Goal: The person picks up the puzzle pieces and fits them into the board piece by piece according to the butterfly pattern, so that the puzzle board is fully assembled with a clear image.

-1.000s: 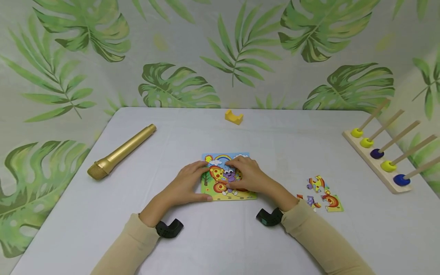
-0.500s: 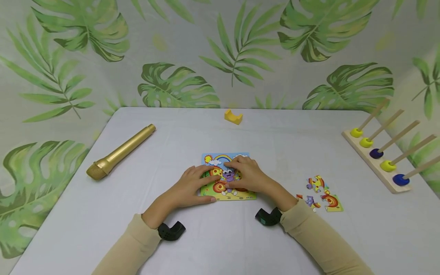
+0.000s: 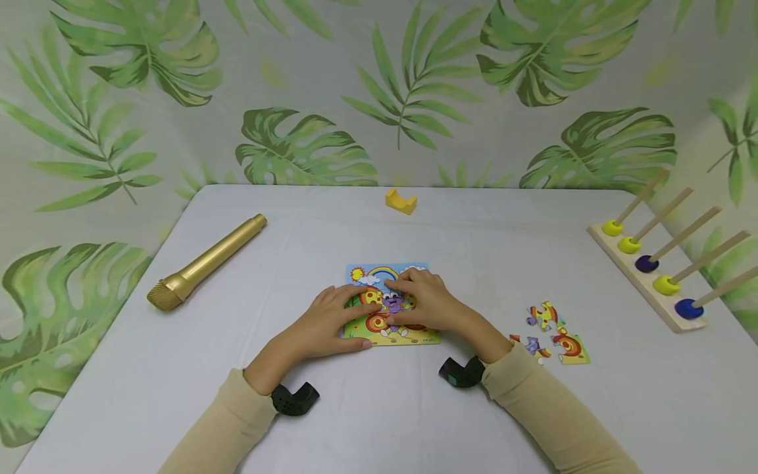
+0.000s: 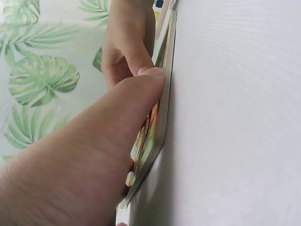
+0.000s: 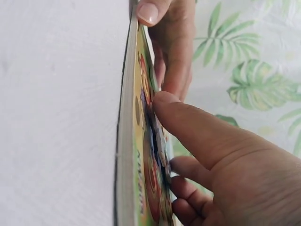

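Note:
A jigsaw puzzle board (image 3: 391, 338) with a butterfly picture lies flat in the middle of the table in the head view. The left hand (image 3: 322, 324) rests over its left side, fingers spread on the picture and thumb at the near edge. From the right, the right hand (image 3: 431, 303) reaches over the picture and pinches a puzzle piece (image 5: 161, 141) between thumb and fingers. In the right wrist view this piece sits slightly raised above the board; the hand hides much of it in the head view.
Several loose puzzle pieces (image 3: 570, 347) lie right of the board. A gold microphone (image 3: 207, 262) is at the left, and a small yellow block (image 3: 401, 201) is at the back. Along the right edge stands a wooden peg rack (image 3: 645, 276) with yellow and blue beads.
The left hand has shifted slightly right, its fingers now further over the butterfly picture. The right hand keeps nearly the same place on the board.

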### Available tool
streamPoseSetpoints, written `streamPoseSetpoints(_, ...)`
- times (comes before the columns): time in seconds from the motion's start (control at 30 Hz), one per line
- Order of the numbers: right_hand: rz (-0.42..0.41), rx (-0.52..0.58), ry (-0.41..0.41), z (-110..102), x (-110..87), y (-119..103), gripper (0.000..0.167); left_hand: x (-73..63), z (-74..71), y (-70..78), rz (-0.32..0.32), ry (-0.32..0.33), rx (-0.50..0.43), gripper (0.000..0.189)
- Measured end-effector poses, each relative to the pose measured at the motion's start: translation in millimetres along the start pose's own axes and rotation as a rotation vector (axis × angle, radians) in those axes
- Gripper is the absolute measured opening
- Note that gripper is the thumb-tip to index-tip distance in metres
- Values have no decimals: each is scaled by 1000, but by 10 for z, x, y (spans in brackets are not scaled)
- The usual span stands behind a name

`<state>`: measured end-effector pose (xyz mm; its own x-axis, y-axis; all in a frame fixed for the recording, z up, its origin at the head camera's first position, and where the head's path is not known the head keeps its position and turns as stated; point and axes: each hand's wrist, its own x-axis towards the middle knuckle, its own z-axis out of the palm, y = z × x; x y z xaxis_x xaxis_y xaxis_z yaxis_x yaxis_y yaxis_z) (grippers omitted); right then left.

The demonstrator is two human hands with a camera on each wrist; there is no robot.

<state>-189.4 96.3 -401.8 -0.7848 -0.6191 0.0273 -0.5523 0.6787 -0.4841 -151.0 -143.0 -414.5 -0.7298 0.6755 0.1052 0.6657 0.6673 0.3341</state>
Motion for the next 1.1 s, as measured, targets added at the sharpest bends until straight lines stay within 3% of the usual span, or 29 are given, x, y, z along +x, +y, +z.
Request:
streamPoseSetpoints(0.27, 10, 45, -12, -6, -8, 33, 66, 8, -9, 11, -8, -13, 5, 60)
streamPoseSetpoints(0.7, -41, -41, -6, -41, 2, -21, 67, 1, 5, 19, -8, -1, 5, 61)
streamPoseSetpoints(1.1, 5, -73, -31, -23, 20, -41, 67, -8, -9, 54, -16, 2, 76, 61)
